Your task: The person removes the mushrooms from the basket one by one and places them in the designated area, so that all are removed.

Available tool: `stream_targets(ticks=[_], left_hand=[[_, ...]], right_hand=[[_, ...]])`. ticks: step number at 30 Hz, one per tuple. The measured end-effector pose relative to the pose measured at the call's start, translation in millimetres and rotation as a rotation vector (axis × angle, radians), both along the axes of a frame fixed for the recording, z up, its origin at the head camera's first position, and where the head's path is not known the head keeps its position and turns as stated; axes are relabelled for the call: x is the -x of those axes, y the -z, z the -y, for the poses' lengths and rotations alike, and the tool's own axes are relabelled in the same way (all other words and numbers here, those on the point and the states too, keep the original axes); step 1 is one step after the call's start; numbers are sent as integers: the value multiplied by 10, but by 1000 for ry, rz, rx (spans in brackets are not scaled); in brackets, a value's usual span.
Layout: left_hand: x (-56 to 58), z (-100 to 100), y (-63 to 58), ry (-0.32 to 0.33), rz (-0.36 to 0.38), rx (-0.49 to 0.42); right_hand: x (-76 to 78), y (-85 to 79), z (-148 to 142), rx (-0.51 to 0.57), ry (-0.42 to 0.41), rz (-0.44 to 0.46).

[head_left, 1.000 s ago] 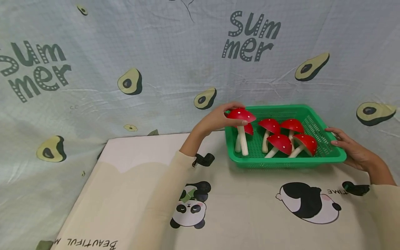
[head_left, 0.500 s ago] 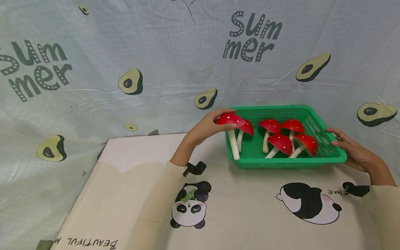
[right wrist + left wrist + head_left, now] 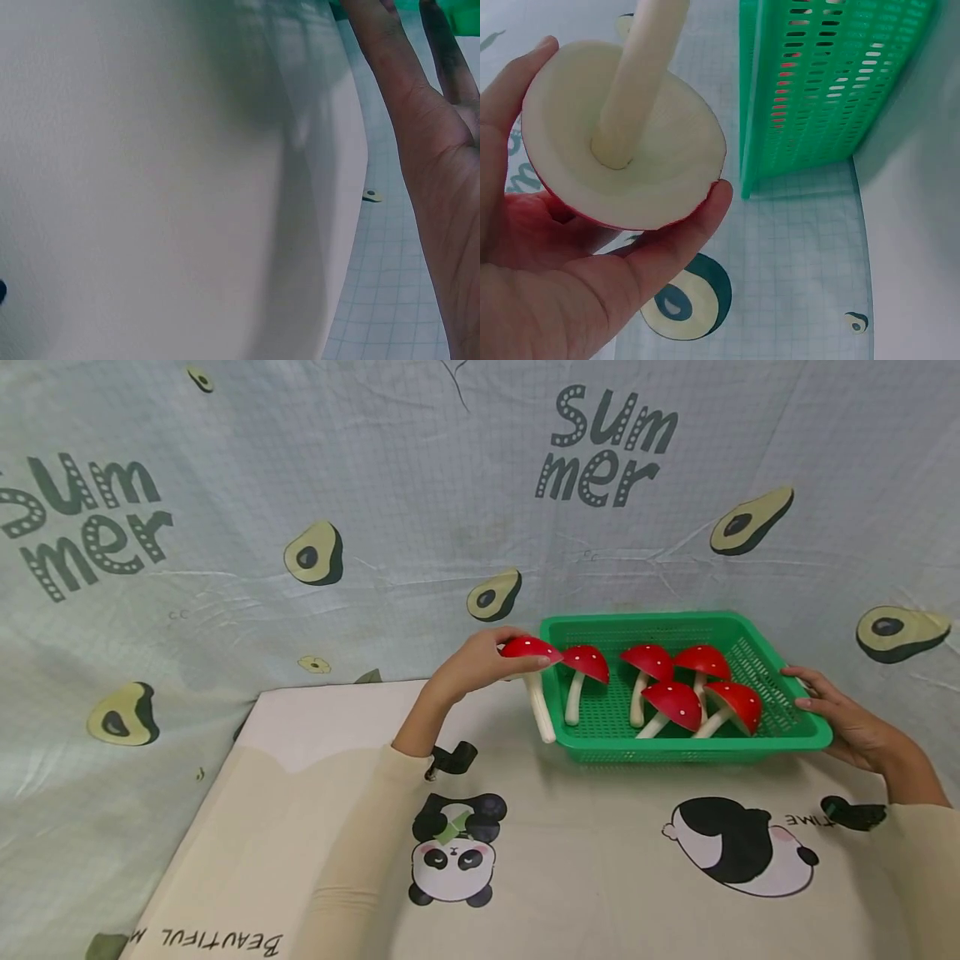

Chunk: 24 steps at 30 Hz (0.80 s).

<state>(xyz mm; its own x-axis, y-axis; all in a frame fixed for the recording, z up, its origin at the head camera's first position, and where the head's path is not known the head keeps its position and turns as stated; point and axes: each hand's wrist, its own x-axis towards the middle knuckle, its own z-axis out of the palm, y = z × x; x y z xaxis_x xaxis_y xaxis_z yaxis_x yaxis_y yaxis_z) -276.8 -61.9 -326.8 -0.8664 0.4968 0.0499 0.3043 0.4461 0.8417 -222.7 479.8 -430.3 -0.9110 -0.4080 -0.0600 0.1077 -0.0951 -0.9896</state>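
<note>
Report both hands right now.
Left hand: holding a red-capped mushroom by its cap.
Right hand: touching the right end of the green basket; open or closed unclear.

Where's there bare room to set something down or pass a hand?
Prints aside, the tabletop is bare between its left edge and the left sleeve, and between both sleeves before the green basket. Inside, a gap divides the lone mushroom from four others clustered rightward. Crowded: that cluster, and beside the left rim, where the left grip holds a mushroom.

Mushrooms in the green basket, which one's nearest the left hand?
The lone mushroom at the left end of the green basket, just right of the held mushroom in the left hand. The other four mushrooms cluster together farther right.
</note>
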Motion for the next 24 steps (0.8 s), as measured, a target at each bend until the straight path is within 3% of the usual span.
stream_targets(ticks=[6,14,24], left_hand=[[-25,86,-28,-16,-13,-2],[-63,197,4,12,-16,-22],[-94,467,194,34,36,-42]], right_hand=[[5,-1,-6,-24,9,-1],[2,-9,-2,-32,7,-3],[-9,-21,-5,1,-7,16]])
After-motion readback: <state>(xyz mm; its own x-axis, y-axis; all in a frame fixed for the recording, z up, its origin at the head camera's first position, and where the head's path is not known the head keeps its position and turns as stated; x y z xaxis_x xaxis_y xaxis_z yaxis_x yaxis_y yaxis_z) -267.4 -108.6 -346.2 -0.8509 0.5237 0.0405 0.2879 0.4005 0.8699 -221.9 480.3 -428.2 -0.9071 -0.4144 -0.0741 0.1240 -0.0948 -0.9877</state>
